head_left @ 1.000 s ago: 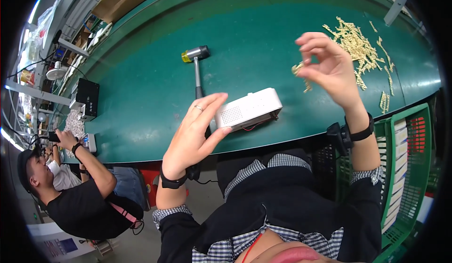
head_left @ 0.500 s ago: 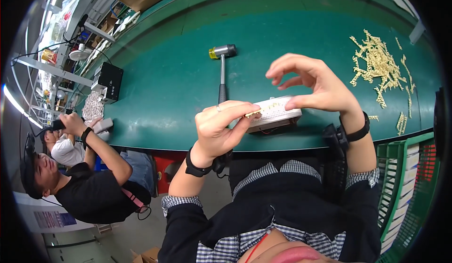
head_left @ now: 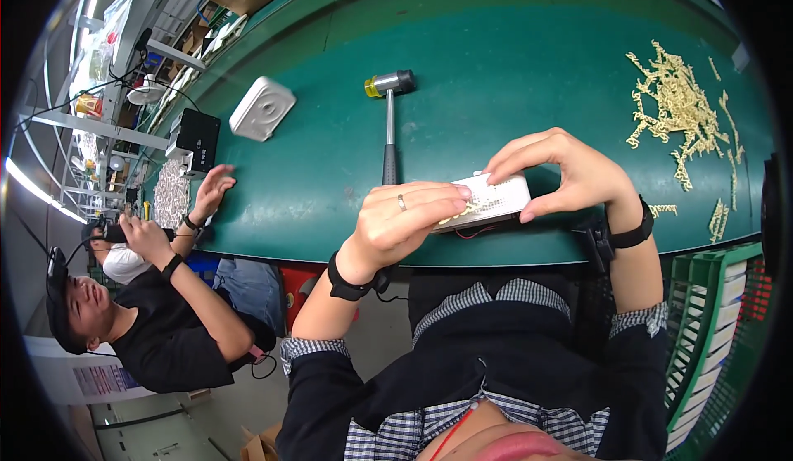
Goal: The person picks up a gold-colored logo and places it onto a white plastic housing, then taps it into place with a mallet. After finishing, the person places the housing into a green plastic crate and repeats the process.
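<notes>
A white rectangular housing [head_left: 505, 200] with a perforated face is tilted between my hands near the table's front edge. My left hand [head_left: 403, 220] grips its left end, the fingertips lying on its face beside a small pale-yellow strip [head_left: 469, 210]. With the thumb at the right corner and the fingers on the far edge, my right hand [head_left: 570, 172] closes round the other end. A thin red wire [head_left: 475, 231] shows at the dark underside. My left fingers partly cover the yellow strip.
A mallet [head_left: 390, 118] with yellow and black ends lies beyond my left hand. Pale-yellow wavy strips [head_left: 679, 102] are heaped at the right. Another white housing [head_left: 263, 108] sits far left, near a black box [head_left: 194, 143] and a co-worker's hand [head_left: 216, 190]. Green crates [head_left: 702, 320] stand at lower right.
My right hand has come down and closed on the housing's right end. My left fingers have spread further over its face. A second white housing has appeared at far left, near the co-worker's extended hand.
</notes>
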The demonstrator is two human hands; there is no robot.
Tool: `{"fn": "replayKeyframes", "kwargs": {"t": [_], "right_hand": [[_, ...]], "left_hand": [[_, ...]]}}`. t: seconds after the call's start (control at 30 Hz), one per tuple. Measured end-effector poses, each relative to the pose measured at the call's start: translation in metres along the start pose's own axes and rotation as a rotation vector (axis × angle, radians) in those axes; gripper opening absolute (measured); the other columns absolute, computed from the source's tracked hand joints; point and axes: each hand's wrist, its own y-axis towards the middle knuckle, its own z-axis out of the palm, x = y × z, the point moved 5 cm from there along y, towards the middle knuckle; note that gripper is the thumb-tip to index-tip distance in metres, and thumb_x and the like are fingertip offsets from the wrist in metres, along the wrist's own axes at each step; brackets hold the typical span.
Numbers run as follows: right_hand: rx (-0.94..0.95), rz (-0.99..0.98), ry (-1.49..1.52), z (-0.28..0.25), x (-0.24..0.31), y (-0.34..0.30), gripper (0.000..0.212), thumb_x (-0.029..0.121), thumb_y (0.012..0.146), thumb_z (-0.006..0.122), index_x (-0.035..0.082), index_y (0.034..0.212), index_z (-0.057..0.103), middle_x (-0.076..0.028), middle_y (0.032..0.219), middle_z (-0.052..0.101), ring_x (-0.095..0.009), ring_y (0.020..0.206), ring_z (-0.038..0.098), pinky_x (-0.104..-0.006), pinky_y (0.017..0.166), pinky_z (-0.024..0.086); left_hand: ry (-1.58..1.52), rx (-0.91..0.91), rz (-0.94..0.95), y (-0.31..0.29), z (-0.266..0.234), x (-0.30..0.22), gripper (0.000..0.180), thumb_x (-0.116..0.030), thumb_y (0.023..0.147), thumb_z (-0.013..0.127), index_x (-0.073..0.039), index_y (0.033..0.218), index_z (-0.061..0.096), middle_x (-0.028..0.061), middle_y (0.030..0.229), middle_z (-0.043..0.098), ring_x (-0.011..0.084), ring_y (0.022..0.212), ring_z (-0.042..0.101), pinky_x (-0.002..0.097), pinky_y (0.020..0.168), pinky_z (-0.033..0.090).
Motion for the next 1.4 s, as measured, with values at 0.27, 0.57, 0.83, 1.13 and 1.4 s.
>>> {"fn": "replayKeyframes", "kwargs": {"t": [0.27,0.57,0.83,1.13,1.4], "right_hand": [[-0.002,0.029,0.040,0.002,-0.002,-0.001,0.045,0.017,0.059,0.082,0.003,0.099,0.067,-0.014,0.102,0.065,-0.027,0.094,0.063,-0.0352,0.086,0.048],[-0.003,0.021,0.027,0.001,-0.003,-0.002,0.045,0.019,0.059,0.082,0.003,0.098,0.068,-0.013,0.103,0.065,-0.026,0.094,0.063,-0.0347,0.085,0.048],[-0.002,0.061,0.060,0.002,-0.004,-0.002,0.043,0.019,0.060,0.082,0.003,0.096,0.067,-0.013,0.102,0.065,-0.025,0.094,0.063,-0.0341,0.084,0.048],[-0.002,0.064,0.069,0.005,-0.004,-0.003,0.043,0.019,0.061,0.082,0.002,0.096,0.066,-0.013,0.102,0.064,-0.025,0.093,0.063,-0.0339,0.083,0.049],[-0.003,0.049,0.036,-0.003,-0.005,-0.006,0.044,0.020,0.061,0.082,0.002,0.098,0.066,-0.013,0.102,0.064,-0.026,0.094,0.062,-0.0348,0.084,0.048]], "left_hand": [[-0.025,0.036,0.009,0.001,0.002,0.002,0.024,0.012,0.063,0.062,0.001,0.084,0.064,0.0153,0.084,0.069,0.0281,0.079,0.069,0.0330,0.069,0.057],[0.078,0.152,0.014,0.008,-0.001,0.005,0.020,0.007,0.064,0.064,-0.002,0.081,0.064,0.0079,0.087,0.070,0.0273,0.087,0.067,0.0317,0.065,0.057],[0.123,0.142,0.068,0.006,-0.001,0.007,0.017,0.005,0.064,0.065,-0.005,0.077,0.065,0.0046,0.087,0.070,0.0271,0.090,0.066,0.0307,0.062,0.056],[0.085,0.178,0.006,0.001,-0.001,0.013,0.018,0.005,0.065,0.064,-0.006,0.078,0.066,0.0038,0.088,0.070,0.0276,0.095,0.064,0.0307,0.064,0.056],[0.106,0.226,-0.005,0.008,0.003,0.017,0.019,0.004,0.065,0.065,-0.008,0.080,0.066,0.0028,0.091,0.069,0.0261,0.095,0.064,0.0323,0.067,0.056]]}}
